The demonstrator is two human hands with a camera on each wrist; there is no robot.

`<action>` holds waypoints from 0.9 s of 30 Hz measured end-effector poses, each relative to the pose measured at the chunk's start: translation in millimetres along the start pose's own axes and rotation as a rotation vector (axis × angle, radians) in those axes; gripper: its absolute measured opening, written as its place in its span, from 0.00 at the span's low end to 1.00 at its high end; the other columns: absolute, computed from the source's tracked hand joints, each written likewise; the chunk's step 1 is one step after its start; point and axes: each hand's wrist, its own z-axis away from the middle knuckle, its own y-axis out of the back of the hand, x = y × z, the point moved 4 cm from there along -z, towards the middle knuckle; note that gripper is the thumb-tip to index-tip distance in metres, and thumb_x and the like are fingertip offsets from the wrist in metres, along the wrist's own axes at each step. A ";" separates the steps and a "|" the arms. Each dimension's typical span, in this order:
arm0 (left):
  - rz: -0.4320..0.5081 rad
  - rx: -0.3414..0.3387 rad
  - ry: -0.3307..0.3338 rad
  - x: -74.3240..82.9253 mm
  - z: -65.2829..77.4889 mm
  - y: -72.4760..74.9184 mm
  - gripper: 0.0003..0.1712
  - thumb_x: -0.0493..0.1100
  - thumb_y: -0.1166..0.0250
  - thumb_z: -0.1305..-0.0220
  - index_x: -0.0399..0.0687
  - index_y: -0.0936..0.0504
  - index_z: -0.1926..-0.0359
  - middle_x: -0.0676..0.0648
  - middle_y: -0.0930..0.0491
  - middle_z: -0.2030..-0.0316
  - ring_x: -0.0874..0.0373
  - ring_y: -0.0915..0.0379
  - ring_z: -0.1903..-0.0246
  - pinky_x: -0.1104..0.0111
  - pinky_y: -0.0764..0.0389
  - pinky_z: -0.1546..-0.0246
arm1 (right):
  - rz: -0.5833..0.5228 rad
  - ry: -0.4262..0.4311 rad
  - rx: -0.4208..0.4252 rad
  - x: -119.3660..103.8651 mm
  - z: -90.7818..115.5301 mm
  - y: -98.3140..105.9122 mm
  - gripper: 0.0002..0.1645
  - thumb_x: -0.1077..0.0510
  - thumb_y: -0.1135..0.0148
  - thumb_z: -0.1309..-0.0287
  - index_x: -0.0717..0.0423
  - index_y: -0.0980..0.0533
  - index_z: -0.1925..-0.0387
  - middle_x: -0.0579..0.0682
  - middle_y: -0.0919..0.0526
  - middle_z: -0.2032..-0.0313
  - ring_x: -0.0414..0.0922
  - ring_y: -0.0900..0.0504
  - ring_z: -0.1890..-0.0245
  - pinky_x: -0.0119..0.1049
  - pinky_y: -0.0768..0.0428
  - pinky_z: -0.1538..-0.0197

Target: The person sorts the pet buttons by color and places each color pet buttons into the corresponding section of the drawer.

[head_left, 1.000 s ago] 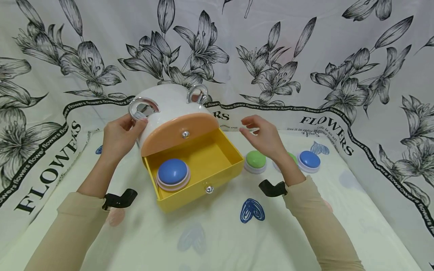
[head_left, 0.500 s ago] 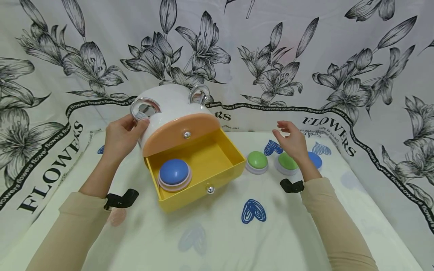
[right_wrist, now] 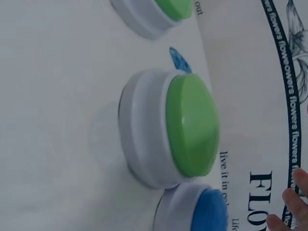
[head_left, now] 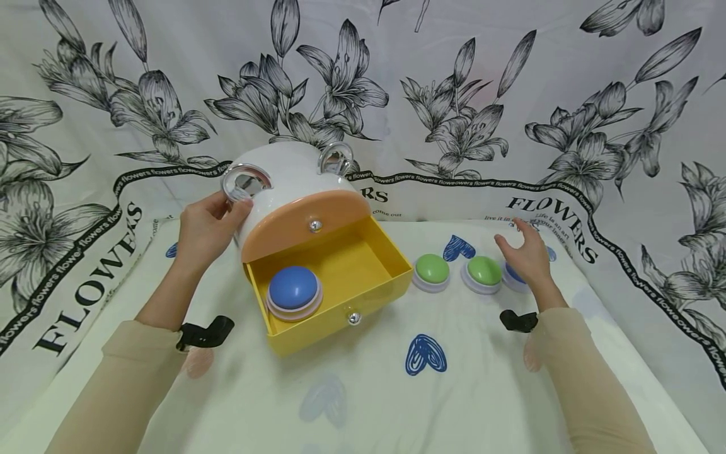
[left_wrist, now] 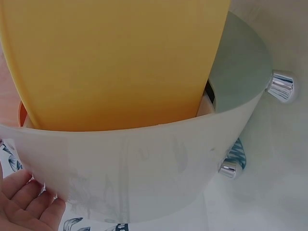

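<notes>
On the left stands a white domed box (head_left: pixel 289 165) with an orange front panel (head_left: pixel 309 221), silver rings and a yellow drawer (head_left: pixel 363 252) pulled out. A blue push button (head_left: pixel 293 287) on a pale base sits in the drawer's left end. My left hand (head_left: pixel 207 230) holds the box's left side by the silver ring (head_left: pixel 246 181), thumb in front; its fingers (left_wrist: pixel 31 197) lie against the shell in the left wrist view. My right hand (head_left: pixel 527 255) hovers, fingers parted and holding nothing, over another blue button (right_wrist: pixel 209 211), which it partly covers in the head view.
Two green buttons (head_left: pixel 432 269) (right_wrist: pixel 195 125) stand in a row between the drawer and my right hand. A white cloth (head_left: pixel 368 397) with heart prints covers the table. Behind hangs a flower-printed curtain (head_left: pixel 431 151).
My right hand has moved right, from beside the drawer past the green buttons to the blue button. My left hand stays on the box.
</notes>
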 end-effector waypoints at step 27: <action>-0.016 0.018 -0.025 1.3 0.4 -0.3 0.35 0.64 0.44 0.41 0.45 0.26 0.41 0.42 0.24 0.47 0.50 0.34 0.42 0.56 0.28 0.44 | 0.083 -0.343 -0.225 80.0 26.6 -19.6 0.61 0.32 0.54 0.43 0.72 0.70 0.33 0.78 0.56 0.36 0.72 0.52 0.37 0.62 0.47 0.36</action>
